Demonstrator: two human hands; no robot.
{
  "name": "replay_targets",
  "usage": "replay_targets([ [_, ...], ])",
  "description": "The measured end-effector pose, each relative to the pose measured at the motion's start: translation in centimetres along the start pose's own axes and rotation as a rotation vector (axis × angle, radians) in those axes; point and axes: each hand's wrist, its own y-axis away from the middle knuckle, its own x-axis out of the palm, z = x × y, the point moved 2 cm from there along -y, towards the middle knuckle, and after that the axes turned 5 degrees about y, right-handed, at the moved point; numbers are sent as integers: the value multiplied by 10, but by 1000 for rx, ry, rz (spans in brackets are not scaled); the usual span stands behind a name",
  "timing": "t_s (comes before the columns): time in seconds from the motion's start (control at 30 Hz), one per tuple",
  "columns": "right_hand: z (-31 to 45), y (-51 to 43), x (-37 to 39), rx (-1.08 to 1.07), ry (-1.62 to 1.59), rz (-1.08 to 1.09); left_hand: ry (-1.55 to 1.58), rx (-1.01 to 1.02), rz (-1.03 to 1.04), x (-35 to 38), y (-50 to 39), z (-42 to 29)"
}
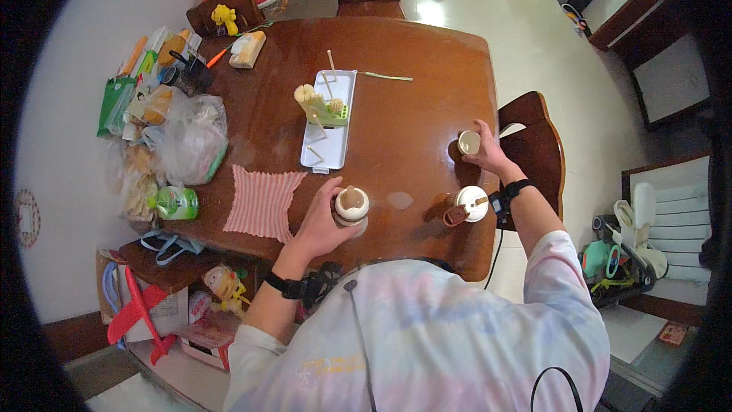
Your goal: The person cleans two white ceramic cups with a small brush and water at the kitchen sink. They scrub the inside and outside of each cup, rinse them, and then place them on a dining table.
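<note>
My left hand (323, 217) is curled around a drinking bottle (353, 203) with a cream collar and a brownish translucent spout, near the table's front edge. Farther right, my right hand (489, 151) grips a small beige cup (469, 142) from its right side. Its bottom is hidden, so whether it touches the table I cannot tell. Below that hand, by my wrist, stands a container with a white lid (473, 203) and a brown strap or handle (456, 216). A pink-and-white striped cloth (264, 203) lies left of my left hand.
A white tray (338, 149) with a green holder, cotton swabs and light sticks sits mid-table. Plastic bags (189, 131), a green-labelled bottle (176, 203) and a tissue pack (247, 50) crowd the left side. A wooden chair (534, 154) stands at the right edge.
</note>
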Motion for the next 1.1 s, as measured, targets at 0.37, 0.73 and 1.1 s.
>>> replay_targets([
  [0.37, 14, 38, -71, 168, -255, -50, 160, -1, -41, -1, -12, -11],
  [0.73, 219, 133, -14, 62, -805, 492, 448, 233, -194, -12, -18, -68],
  [1.1, 262, 103, 49, 134, -1552, 355, 547, 237, -338, -36, -11, -54],
])
